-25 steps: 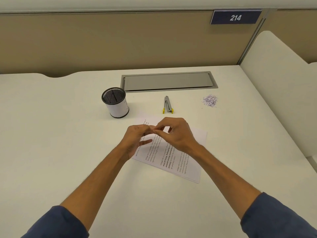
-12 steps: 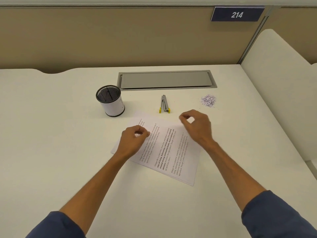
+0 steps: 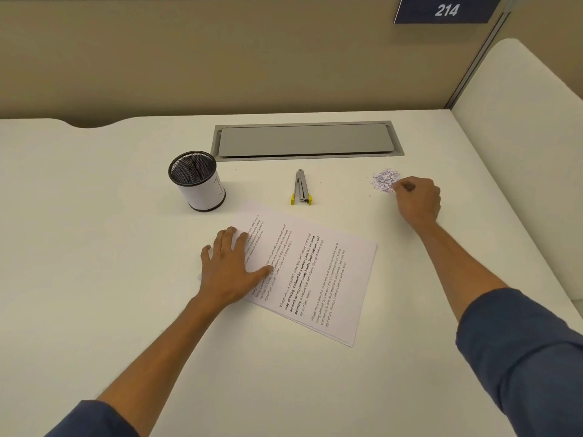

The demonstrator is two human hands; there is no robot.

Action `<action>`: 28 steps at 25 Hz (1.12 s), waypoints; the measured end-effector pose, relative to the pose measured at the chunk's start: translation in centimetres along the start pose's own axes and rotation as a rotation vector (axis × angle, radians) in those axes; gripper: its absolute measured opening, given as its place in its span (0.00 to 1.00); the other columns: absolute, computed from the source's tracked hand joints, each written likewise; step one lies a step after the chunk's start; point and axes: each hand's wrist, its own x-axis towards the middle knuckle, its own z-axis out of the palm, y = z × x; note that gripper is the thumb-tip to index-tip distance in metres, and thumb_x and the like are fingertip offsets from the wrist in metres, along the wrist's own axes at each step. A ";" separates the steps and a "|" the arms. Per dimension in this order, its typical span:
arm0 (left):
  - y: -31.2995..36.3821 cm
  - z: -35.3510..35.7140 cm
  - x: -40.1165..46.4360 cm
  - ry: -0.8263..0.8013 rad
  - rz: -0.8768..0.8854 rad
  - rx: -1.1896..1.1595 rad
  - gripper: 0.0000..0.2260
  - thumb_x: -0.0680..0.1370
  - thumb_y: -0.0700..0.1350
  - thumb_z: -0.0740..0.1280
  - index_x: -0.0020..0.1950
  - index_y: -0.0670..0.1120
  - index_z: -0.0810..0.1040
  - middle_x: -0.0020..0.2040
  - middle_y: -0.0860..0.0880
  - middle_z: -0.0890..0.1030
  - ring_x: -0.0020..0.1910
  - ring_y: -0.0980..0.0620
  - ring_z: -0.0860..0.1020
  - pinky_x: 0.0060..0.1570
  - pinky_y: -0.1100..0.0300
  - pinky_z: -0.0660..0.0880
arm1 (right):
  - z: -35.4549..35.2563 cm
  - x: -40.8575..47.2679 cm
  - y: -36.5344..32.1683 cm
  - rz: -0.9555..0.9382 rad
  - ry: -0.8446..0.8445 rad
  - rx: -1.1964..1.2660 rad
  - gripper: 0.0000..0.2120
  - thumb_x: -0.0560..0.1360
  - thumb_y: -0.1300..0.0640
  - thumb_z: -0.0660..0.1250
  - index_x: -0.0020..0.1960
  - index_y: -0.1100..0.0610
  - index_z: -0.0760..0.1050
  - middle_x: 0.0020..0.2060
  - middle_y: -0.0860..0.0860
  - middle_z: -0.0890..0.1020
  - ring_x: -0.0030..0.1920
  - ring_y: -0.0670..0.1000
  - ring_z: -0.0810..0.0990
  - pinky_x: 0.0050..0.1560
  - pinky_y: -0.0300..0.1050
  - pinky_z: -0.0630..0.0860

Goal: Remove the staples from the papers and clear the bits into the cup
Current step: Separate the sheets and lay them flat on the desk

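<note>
A stack of printed papers (image 3: 315, 272) lies slanted on the white desk. My left hand (image 3: 232, 269) rests flat on its left corner, fingers straight. My right hand (image 3: 416, 201) is at the right edge of a small pile of paper bits (image 3: 383, 180), with thumb and fingertips pinched together on something tiny, seemingly a staple pulled from the papers. A black mesh cup (image 3: 197, 181) with a white sleeve stands upright at the back left of the papers. The metal staple remover (image 3: 301, 192) with yellow tabs lies between the cup and the pile.
A grey cable hatch (image 3: 307, 141) is set flush into the desk behind the tools. A beige partition closes the back, and a white divider (image 3: 517, 137) runs along the right side of the desk.
My hands parted from the papers' top corner. The right hand travelled right and back to the pile of bits with its fingers pinched. The left hand flattened onto the papers.
</note>
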 end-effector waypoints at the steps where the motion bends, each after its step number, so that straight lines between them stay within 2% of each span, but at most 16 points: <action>1: 0.0 0.0 0.0 0.007 0.006 0.008 0.49 0.62 0.76 0.48 0.76 0.49 0.60 0.79 0.47 0.55 0.78 0.49 0.50 0.74 0.44 0.49 | 0.2 0.3 0.0 0.005 -0.002 -0.013 0.09 0.74 0.56 0.65 0.49 0.55 0.83 0.47 0.54 0.85 0.50 0.58 0.81 0.49 0.45 0.73; 5: -0.2 0.0 0.0 0.025 0.026 0.040 0.49 0.62 0.75 0.46 0.77 0.49 0.60 0.79 0.48 0.55 0.78 0.49 0.49 0.74 0.44 0.49 | 0.7 0.9 0.1 0.005 -0.009 -0.042 0.10 0.73 0.58 0.65 0.49 0.57 0.84 0.48 0.56 0.85 0.51 0.61 0.81 0.48 0.44 0.73; 9: -0.4 0.2 0.0 0.022 0.034 0.031 0.49 0.63 0.75 0.46 0.77 0.49 0.60 0.79 0.48 0.54 0.78 0.49 0.49 0.74 0.44 0.49 | 0.4 0.6 -0.5 0.019 0.046 -0.011 0.11 0.72 0.60 0.65 0.51 0.56 0.83 0.48 0.55 0.85 0.50 0.58 0.81 0.47 0.41 0.71; 11: -0.4 0.2 0.0 0.022 0.037 0.032 0.48 0.63 0.75 0.46 0.77 0.49 0.60 0.79 0.48 0.54 0.78 0.49 0.49 0.74 0.44 0.49 | 0.4 -0.9 -1.1 -0.070 0.042 -0.013 0.11 0.73 0.58 0.65 0.52 0.56 0.82 0.49 0.53 0.85 0.50 0.55 0.82 0.49 0.40 0.71; 13: -0.3 0.3 -0.1 0.048 0.031 0.036 0.48 0.63 0.75 0.46 0.77 0.48 0.60 0.79 0.47 0.55 0.78 0.48 0.49 0.74 0.43 0.49 | 0.9 -3.5 -1.6 -0.235 -0.045 -0.018 0.10 0.74 0.56 0.66 0.53 0.55 0.82 0.48 0.51 0.84 0.51 0.53 0.82 0.51 0.42 0.73; 15: -0.2 0.5 -0.5 0.088 0.000 0.038 0.48 0.64 0.75 0.46 0.77 0.47 0.60 0.79 0.45 0.55 0.78 0.46 0.50 0.74 0.42 0.50 | 1.7 -6.5 -1.9 -0.385 -0.216 -0.092 0.12 0.75 0.52 0.67 0.56 0.53 0.80 0.52 0.49 0.83 0.54 0.52 0.80 0.55 0.44 0.72; 17: 0.0 0.6 -0.9 0.091 -0.046 0.046 0.50 0.64 0.77 0.46 0.78 0.47 0.58 0.80 0.45 0.54 0.79 0.45 0.50 0.74 0.41 0.50 | 2.5 -9.2 -2.3 -0.491 -0.399 -0.276 0.19 0.77 0.44 0.64 0.63 0.52 0.76 0.60 0.48 0.78 0.61 0.51 0.76 0.59 0.45 0.70; 19: 0.1 0.7 -1.2 0.064 -0.062 0.063 0.51 0.64 0.78 0.46 0.78 0.47 0.57 0.80 0.45 0.53 0.79 0.45 0.49 0.75 0.42 0.50 | 3.3 -10.8 -2.9 -0.555 -0.486 -0.438 0.27 0.76 0.38 0.61 0.68 0.53 0.71 0.65 0.49 0.73 0.65 0.51 0.72 0.62 0.48 0.69; 23: 0.4 0.9 -1.9 0.020 -0.056 0.039 0.50 0.65 0.77 0.49 0.80 0.48 0.53 0.81 0.45 0.48 0.79 0.46 0.46 0.76 0.44 0.47 | 4.1 -11.9 -4.2 -0.569 -0.519 -0.571 0.34 0.71 0.33 0.65 0.66 0.56 0.72 0.63 0.50 0.73 0.63 0.53 0.72 0.59 0.51 0.70; 26: 0.4 1.0 -2.2 0.006 -0.051 0.032 0.49 0.66 0.75 0.49 0.80 0.48 0.50 0.81 0.46 0.46 0.79 0.48 0.43 0.76 0.45 0.45 | 4.3 -11.8 -5.0 -0.501 -0.561 -0.552 0.35 0.67 0.34 0.70 0.64 0.56 0.72 0.60 0.52 0.74 0.59 0.53 0.73 0.57 0.50 0.70; 28: 0.2 1.1 -2.1 -0.010 -0.045 0.024 0.49 0.67 0.76 0.49 0.81 0.48 0.48 0.81 0.47 0.44 0.79 0.48 0.42 0.76 0.45 0.44 | 4.3 -11.6 -5.5 -0.449 -0.610 -0.541 0.36 0.66 0.35 0.72 0.65 0.56 0.70 0.61 0.52 0.73 0.62 0.54 0.72 0.59 0.51 0.68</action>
